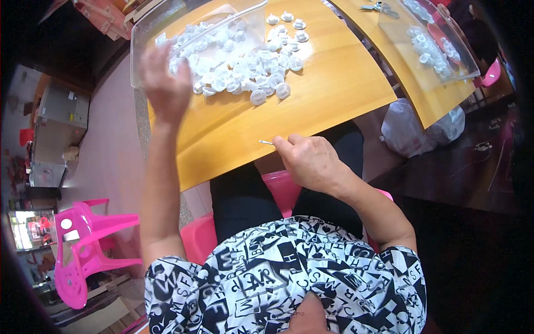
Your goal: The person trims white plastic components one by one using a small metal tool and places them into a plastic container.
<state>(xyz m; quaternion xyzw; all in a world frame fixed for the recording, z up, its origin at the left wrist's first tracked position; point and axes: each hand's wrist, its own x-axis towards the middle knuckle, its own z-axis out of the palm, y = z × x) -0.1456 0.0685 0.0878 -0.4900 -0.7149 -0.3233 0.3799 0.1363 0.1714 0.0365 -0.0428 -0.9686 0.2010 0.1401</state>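
My right hand [312, 162] is closed over the table's near edge. From between its thumb and fingers pokes the tip of a thin silver metal tool [266, 142]; the rest of it is hidden in the fist. At the left, my left hand [164, 86] is raised beside a clear plastic bin [135, 58], its fingers smeared by motion. Whether it holds anything does not show. A pile of small white round plastic parts [239, 75] spreads out of the bin's mouth onto the yellow wooden table [328, 83].
Several more white parts [287, 16] stand apart at the far side. On a second table to the right is another clear bin [467, 69] with white parts, and scissors [371, 7] lie near it. White plastic bags [409, 131] sit below. A pink stool [83, 239] lies tipped on the floor.
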